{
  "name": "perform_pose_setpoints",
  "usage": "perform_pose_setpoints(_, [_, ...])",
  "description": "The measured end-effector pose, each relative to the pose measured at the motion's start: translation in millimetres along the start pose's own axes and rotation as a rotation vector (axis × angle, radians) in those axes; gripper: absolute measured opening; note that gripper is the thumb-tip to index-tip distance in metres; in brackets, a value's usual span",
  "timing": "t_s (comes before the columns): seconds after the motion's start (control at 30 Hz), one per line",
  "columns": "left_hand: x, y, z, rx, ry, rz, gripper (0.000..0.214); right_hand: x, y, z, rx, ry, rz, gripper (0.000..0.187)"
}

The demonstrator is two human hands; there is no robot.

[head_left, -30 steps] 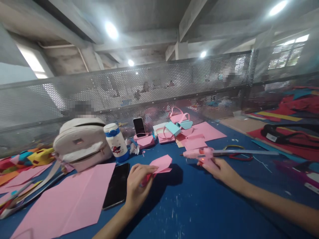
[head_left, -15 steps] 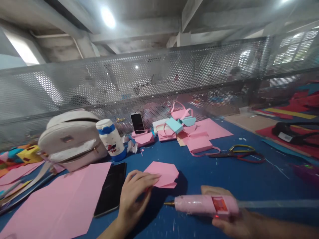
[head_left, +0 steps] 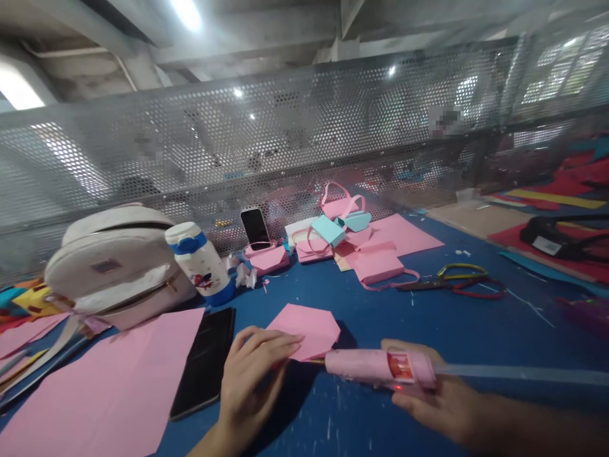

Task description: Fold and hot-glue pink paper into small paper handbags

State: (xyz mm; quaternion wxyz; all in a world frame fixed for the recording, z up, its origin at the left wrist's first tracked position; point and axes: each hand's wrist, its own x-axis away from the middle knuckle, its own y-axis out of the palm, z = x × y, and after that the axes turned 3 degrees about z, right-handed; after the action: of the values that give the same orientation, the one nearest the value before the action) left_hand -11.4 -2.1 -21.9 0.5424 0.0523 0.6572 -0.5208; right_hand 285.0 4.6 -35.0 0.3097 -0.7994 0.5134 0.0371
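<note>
My left hand (head_left: 252,384) pinches the near edge of a folded pink paper piece (head_left: 307,329), holding it just above the blue table (head_left: 428,324). My right hand (head_left: 440,400) grips a pink glue gun (head_left: 380,367) with a clear glue stick trailing off to the right. The gun's nozzle points left and touches the lower edge of the pink paper, close to my left fingertips.
A black phone (head_left: 204,362) and a large pink sheet (head_left: 99,387) lie at the left. A white backpack (head_left: 114,266), a bottle (head_left: 198,261), a propped phone (head_left: 254,227), small paper bags (head_left: 342,235) and scissors (head_left: 451,282) stand farther back, before a perforated metal screen (head_left: 285,146).
My right hand brought the glue gun from the far middle of the table toward me and then left, up to the pink paper. My left hand lowered the paper closer to the table.
</note>
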Motion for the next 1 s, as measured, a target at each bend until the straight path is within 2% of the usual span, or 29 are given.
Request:
perform_pose_setpoints(0.17, [0.2, -0.3, 0.2, 0.001, -0.004, 0.004, 0.032, -4.0, -2.1, -8.9, 0.037, 0.001, -0.005, 0.019])
perform_pose_setpoints(0.27, [-0.4, -0.5, 0.8, 0.001, 0.006, 0.008, 0.032, -3.2, -1.0, -8.4, 0.01, 0.023, -0.027, 0.018])
perform_pose_setpoints(0.47, [-1.2, 0.7, 1.3, -0.014, 0.009, 0.003, 0.031, -0.1, 2.4, -4.4, -0.01, 0.048, 0.006, 0.019])
perform_pose_setpoints(0.87, [-3.8, 1.4, 3.0, -0.025, 0.047, 0.01, 0.029, -3.8, 0.7, -6.0, 0.055, -0.02, -0.019, 0.021])
perform_pose_setpoints(1.0, [-4.6, 1.1, 4.2, -0.021, 0.047, 0.006, 0.029, -2.3, 2.0, -3.8, 0.023, 0.004, -0.004, 0.02])
